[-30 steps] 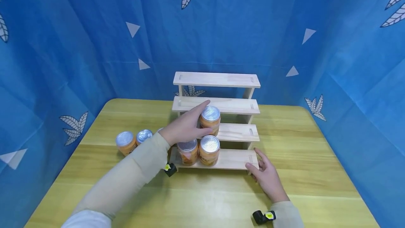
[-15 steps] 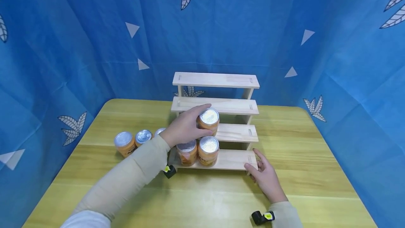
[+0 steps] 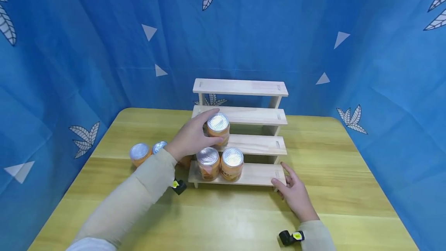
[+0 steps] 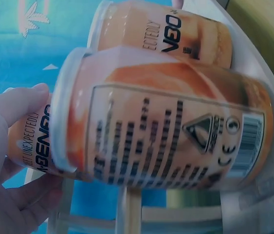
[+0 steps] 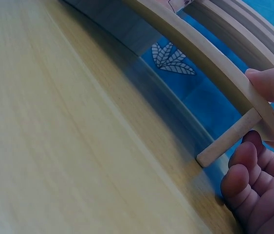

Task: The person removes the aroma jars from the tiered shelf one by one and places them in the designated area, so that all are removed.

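My left hand (image 3: 191,136) grips a round can (image 3: 218,125) with a silver lid and orange label, at the left part of the second step from the bottom of a pale wooden tiered shelf (image 3: 259,144). In the left wrist view the fingers curl round this can (image 4: 34,139), partly hidden behind a nearer can (image 4: 171,122). Two similar cans, one at the left (image 3: 208,164) and one beside it (image 3: 232,165), stand upright on the lowest step. My right hand (image 3: 296,196) pinches that step's right end, thumb on top and fingers curled beneath the board (image 5: 214,73).
More cans (image 3: 139,153) stand on the wooden table (image 3: 237,220) left of the shelf, partly covered by the left sleeve (image 3: 129,196). The two upper steps (image 3: 240,87) rise behind. Blue patterned cloth (image 3: 244,30) hangs around the table's back and sides.
The left hand has moved the held can leftward along the second step, so it is now behind the left can of the lowest step. The right hand stays at the shelf's end.
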`<state>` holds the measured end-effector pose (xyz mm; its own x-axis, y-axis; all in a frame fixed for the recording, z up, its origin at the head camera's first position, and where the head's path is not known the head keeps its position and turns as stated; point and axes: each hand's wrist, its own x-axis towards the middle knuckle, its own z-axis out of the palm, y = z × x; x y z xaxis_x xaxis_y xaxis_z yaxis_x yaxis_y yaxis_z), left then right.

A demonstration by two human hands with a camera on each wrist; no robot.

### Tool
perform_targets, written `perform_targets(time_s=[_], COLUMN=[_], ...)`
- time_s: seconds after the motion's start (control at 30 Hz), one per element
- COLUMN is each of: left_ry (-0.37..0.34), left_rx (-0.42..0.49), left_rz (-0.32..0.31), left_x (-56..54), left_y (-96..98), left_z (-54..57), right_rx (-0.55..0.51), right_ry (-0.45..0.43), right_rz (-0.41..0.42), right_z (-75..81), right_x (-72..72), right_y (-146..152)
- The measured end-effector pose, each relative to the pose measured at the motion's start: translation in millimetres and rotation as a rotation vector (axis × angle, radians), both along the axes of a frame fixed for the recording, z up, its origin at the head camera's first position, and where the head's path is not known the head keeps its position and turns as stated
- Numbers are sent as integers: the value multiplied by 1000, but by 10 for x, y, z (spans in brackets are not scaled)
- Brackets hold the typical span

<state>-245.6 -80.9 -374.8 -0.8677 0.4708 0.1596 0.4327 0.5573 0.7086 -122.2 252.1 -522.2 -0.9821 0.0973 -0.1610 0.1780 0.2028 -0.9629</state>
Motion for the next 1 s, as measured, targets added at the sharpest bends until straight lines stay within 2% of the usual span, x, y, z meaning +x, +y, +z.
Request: perform_targets(time_s=[0.2,0.4,0.53,1.0], left_ry=[-19,-8,-2,-11], left_rx=[24,12,2,19], left_rz=[41,102,157,228], left_x=[47,63,73,179], left_y=[-157,-339,-503,-944], left_z=[70,135,109,39], right_rx=[3,24,23,26], right_ry=[1,15,16,18], right_rz=[6,5,17,21], right_z=[14,29,31,29], right_x=[6,-21,-23,-7], right_y=[-25,-30,-28,-11])
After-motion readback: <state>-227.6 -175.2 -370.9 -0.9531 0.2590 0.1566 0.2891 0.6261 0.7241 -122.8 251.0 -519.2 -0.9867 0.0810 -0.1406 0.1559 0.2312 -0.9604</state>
